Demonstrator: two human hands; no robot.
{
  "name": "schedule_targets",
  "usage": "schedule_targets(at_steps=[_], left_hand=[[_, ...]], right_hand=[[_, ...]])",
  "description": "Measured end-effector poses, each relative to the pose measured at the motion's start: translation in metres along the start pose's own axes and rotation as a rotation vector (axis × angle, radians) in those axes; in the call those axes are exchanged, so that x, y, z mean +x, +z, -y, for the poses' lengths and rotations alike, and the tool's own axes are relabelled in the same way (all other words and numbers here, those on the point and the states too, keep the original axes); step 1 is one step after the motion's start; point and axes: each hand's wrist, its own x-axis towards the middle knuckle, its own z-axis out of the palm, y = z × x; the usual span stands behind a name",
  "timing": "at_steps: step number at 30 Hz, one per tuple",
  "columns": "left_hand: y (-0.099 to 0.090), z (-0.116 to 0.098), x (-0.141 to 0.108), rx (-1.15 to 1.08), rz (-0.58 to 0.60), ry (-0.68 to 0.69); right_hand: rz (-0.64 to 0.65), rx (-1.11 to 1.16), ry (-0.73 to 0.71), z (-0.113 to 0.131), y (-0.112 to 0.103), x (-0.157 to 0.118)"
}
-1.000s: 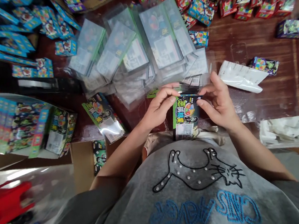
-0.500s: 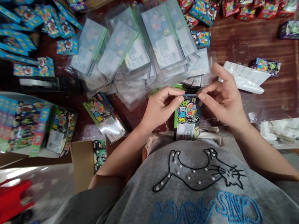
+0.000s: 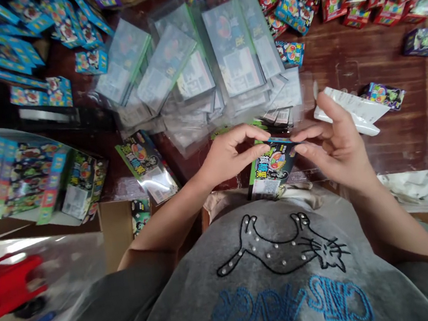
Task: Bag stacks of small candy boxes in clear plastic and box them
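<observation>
A black candy box point(image 3: 272, 166) with a green side, colourful printing and a white label stands between my hands at the table's front edge, close to my shirt. My left hand point(image 3: 232, 153) pinches its upper left edge between thumb and forefinger. At the upper right corner, the thumb and forefinger of my right hand point(image 3: 334, 147) close around the box's edge, the other fingers bent loosely. A light blue strip shows along the top of the box between my fingertips. Behind it lie clear sleeves point(image 3: 232, 50) holding printed cards, overlapping in a pile.
Another black box point(image 3: 147, 165) lies left of my forearm. A carton point(image 3: 62, 219) with upright boxes stands at the left edge. Blue packs point(image 3: 90, 62) and red packs point(image 3: 357, 14) are heaped at the back. A crumpled white wrapper point(image 3: 351, 111) and purple pack point(image 3: 385, 95) lie right.
My right hand has shifted right and slightly down, its thumb and forefinger a little further apart. The box's top edge and blue strip show more clearly between my hands.
</observation>
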Motion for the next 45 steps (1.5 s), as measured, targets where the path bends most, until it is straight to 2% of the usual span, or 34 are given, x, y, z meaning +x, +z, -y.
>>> schedule_targets(at_steps=[3,6,9,11,14,18,20,22,24,26,27,29,30,32,33,35,38,40,43,45], left_hand=[[0.005,0.002,0.001,0.075,0.009,0.072],[0.010,-0.003,0.004,0.143,0.014,0.090],[0.014,-0.009,0.006,0.184,0.033,0.094],[0.015,-0.013,0.007,0.188,0.047,0.098],[0.015,-0.014,0.007,0.179,0.037,0.095],[0.027,-0.009,-0.010,0.070,-0.001,0.066],[0.035,-0.002,-0.022,-0.012,-0.045,0.086],[0.034,0.005,-0.035,-0.031,-0.122,0.106],[0.012,0.009,-0.050,0.039,-0.275,0.105],[-0.029,0.007,-0.071,0.171,-0.507,0.046],[-0.054,0.004,-0.082,0.256,-0.637,-0.029],[-0.104,0.000,-0.102,0.484,-0.817,-0.310],[-0.124,-0.001,-0.109,0.629,-0.843,-0.459],[-0.146,0.000,-0.116,0.758,-0.861,-0.587],[-0.148,0.002,-0.117,0.798,-0.866,-0.613],[-0.140,0.007,-0.116,0.860,-0.824,-0.671],[-0.127,0.008,-0.114,0.961,-0.651,-0.782],[-0.132,0.004,-0.114,1.015,-0.578,-0.793],[-0.145,-0.009,-0.113,1.079,-0.607,-0.658],[-0.139,-0.018,-0.106,0.945,-0.662,-0.477]], right_hand=[[0.058,-0.170,-0.044,0.014,-0.015,0.002],[0.125,-0.312,-0.092,0.034,-0.027,0.016],[0.294,-0.387,-0.103,0.047,-0.028,0.032],[0.356,-0.464,-0.064,0.048,-0.023,0.039],[0.326,-0.580,-0.057,0.044,-0.017,0.040],[0.201,-0.601,-0.240,0.038,-0.014,0.032],[0.191,-0.606,-0.301,0.033,-0.009,0.034],[0.225,-0.584,-0.331,0.026,-0.001,0.043],[0.276,-0.566,-0.365,0.019,0.012,0.058],[0.296,-0.624,-0.383,0.012,0.024,0.073],[0.289,-0.696,-0.368,0.008,0.030,0.079],[0.279,-0.870,-0.299,-0.003,0.039,0.089],[0.291,-0.949,-0.261,-0.010,0.042,0.092],[0.326,-1.044,-0.225,-0.023,0.049,0.096],[0.334,-1.063,-0.231,-0.028,0.052,0.096],[0.319,-1.082,-0.274,-0.034,0.059,0.096],[0.270,-1.101,-0.394,-0.039,0.066,0.095],[0.241,-1.089,-0.506,-0.041,0.065,0.093],[0.174,-1.043,-0.647,-0.039,0.057,0.087],[0.082,-0.991,-0.702,-0.031,0.049,0.080]])
